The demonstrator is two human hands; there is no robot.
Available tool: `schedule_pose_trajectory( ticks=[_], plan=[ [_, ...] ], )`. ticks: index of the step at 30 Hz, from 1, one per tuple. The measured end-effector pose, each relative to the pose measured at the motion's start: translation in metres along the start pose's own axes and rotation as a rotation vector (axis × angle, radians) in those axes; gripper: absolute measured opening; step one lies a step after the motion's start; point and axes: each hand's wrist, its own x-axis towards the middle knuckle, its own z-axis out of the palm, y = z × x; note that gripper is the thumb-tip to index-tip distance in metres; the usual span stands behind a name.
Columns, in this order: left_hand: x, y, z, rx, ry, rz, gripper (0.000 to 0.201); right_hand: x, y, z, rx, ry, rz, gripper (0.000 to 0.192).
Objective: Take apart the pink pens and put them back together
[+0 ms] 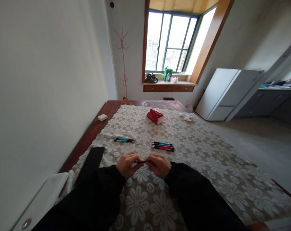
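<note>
I see my left hand [126,164] and right hand [159,165] meeting low over the desk [208,166], both pinching a thin dark pen [140,162] — one end in each, held level just above the floral lace cloth. Beyond lie two small groups of pens [163,146] — and a red box [155,116] farther back.

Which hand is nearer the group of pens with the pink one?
Right. The right hand sits just below that group of pens; the left hand is farther off to the left.
</note>
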Motion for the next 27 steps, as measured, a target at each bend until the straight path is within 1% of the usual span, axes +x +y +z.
schedule_pose_trajectory(
  ticks=[12,19,27],
  plan=[
    [0.0014,0.0013,-0.0022,0.008,-0.004,0.011,0.012,-0.002,0.0031,0.0002,-0.019,-0.01,0.011,0.01],
    [0.0004,0.0001,-0.0029,0.022,-0.002,0.012,0.011,-0.001,0.0005,-0.002,-0.003,0.003,0.007,0.011],
    [0.0006,-0.0014,-0.0046,0.061,0.015,-0.001,0.013,-0.0046,0.0069,-0.0012,0.003,0.0,0.032,0.009]
  ],
)
